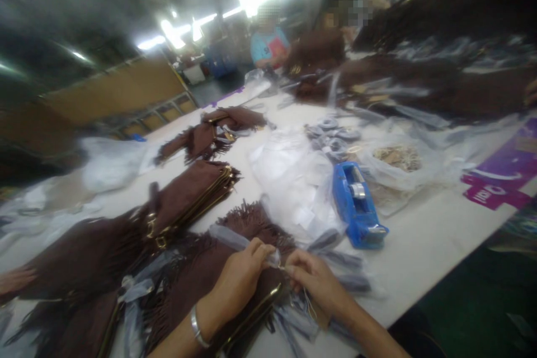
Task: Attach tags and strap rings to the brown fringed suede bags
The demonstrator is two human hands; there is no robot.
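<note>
A dark brown fringed bag (pixel 201 277) with a gold zipper lies on the table under my hands. My left hand (pixel 241 271), with a silver bangle at the wrist, is closed on a strip of clear plastic wrap (pixel 230 236) at the bag's upper right. Just beside it, my right hand (pixel 314 279) pinches a thin string (pixel 309 303). From that string a small brown hang tag (pixel 321 318) dangles below the fingers. Something small and gold shows between the two hands, too blurred to name.
More brown bags (pixel 188 196) lie to the left. A blue tape dispenser (pixel 358 207) stands right of a pile of clear plastic bags (pixel 293 179). Beyond it sits a plastic bag of stringed tags (pixel 396 156). Across the table is a person in a light blue shirt (pixel 269 47); another person's hand (pixel 17 281) reaches in at left.
</note>
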